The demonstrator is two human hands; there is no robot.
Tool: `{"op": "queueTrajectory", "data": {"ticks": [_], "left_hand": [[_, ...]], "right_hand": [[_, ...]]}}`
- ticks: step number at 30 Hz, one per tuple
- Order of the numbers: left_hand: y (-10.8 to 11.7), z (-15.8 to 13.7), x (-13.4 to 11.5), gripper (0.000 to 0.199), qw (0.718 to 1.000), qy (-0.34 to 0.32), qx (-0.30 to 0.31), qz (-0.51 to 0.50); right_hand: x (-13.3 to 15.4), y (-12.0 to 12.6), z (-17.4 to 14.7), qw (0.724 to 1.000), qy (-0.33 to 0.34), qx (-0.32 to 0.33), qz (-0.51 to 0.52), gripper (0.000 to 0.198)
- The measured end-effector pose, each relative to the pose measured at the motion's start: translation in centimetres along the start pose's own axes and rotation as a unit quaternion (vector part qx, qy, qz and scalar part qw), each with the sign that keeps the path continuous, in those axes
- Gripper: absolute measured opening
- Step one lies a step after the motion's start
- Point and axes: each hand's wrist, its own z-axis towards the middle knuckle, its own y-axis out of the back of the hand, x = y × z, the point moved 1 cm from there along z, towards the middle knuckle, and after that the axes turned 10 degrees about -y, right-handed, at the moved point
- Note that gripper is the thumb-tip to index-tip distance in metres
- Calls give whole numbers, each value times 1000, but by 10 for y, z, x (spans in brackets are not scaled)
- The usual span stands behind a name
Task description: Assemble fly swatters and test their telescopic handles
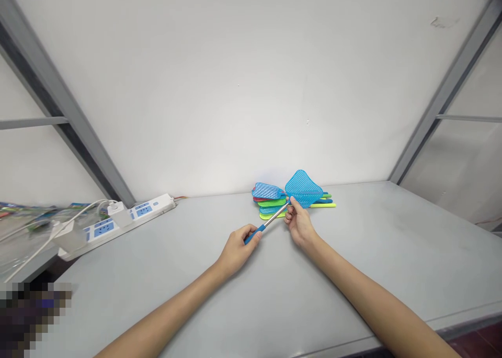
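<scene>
A blue fly swatter [304, 188] with a mesh head and a metal shaft slants up to the right over the table. My left hand [238, 248] is closed round its blue handle. With thumb and fingers, my right hand [300, 223] pinches it where the shaft meets the head. Just behind lies a pile of fly swatters [270, 203] in blue, red, green and yellow-green, heads to the left and handles to the right. The held swatter's head hides part of the pile.
The grey table [212, 316] runs back to a white wall [235, 86]. On the left lies a white power strip [151, 207] with plugged-in adapters and cables. Plastic-wrapped items [23, 232] are beyond it at the far left. Grey metal posts stand at both sides.
</scene>
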Motion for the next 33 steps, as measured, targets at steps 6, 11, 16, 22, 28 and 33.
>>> {"op": "queueTrajectory", "data": {"ticks": [6, 11, 16, 22, 28, 33], "left_hand": [[1, 0, -3, 29, 1000, -2, -11, 2], [1, 0, -4, 30, 1000, 9, -10, 6], [1, -1, -5, 28, 1000, 5, 1, 8], [1, 0, -9, 29, 999, -10, 43, -10], [8, 2, -14, 37, 993, -15, 116, -15], [25, 3, -15, 38, 985, -26, 167, 41]], "right_hand": [[6, -2, 1, 1000, -17, 9, 13, 20], [26, 9, 14, 1000, 15, -21, 9, 17], [64, 35, 30, 999, 25, -8, -46, 17], [106, 60, 29, 983, -4, 29, -181, 24], [122, 70, 13, 949, -121, 89, -276, 30], [108, 64, 6, 919, -227, 129, -295, 34]]}}
